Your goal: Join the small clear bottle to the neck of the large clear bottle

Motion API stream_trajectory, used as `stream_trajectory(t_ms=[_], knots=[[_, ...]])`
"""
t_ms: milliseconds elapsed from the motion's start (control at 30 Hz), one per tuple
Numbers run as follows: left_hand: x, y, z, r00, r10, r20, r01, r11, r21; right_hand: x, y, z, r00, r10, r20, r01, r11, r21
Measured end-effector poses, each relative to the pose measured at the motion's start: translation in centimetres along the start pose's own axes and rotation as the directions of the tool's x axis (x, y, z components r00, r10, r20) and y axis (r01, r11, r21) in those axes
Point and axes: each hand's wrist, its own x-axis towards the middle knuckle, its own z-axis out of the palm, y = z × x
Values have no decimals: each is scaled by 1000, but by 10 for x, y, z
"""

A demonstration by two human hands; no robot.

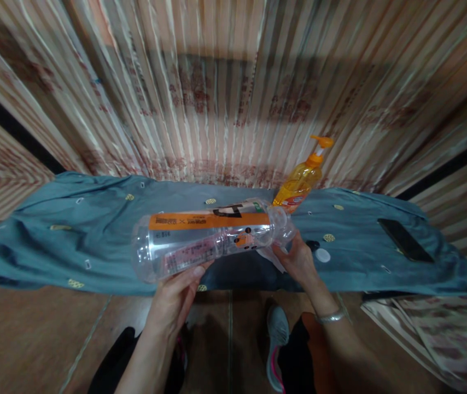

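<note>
While the labelled clear plastic bottle (209,236) lies sideways above the teal patterned cloth (102,232), the left hand (178,287) clasps its body, the right hand (299,258) its neck; it looks light, slick and easily dented, so I'd favour the stiffer neck.

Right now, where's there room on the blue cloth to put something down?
The blue cloth looks bare left of the clear bottle and between the white disc and phone. It's crowded in the middle: left hand and right hand hold the bottle, with the pump bottle behind.
</note>
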Motion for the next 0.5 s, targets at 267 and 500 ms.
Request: stream_trajectory(t_ms=[267, 500], knots=[[3, -3, -2, 1000, -18, -1, 18, 1000, -19, 0, 1, 1, 1000, 2, 9, -2, 1000, 6], [3, -2, -2, 1000, -23, 1, 23, 999, -22, 0, 4, 3, 1000, 14, 22, -14, 1000, 8]])
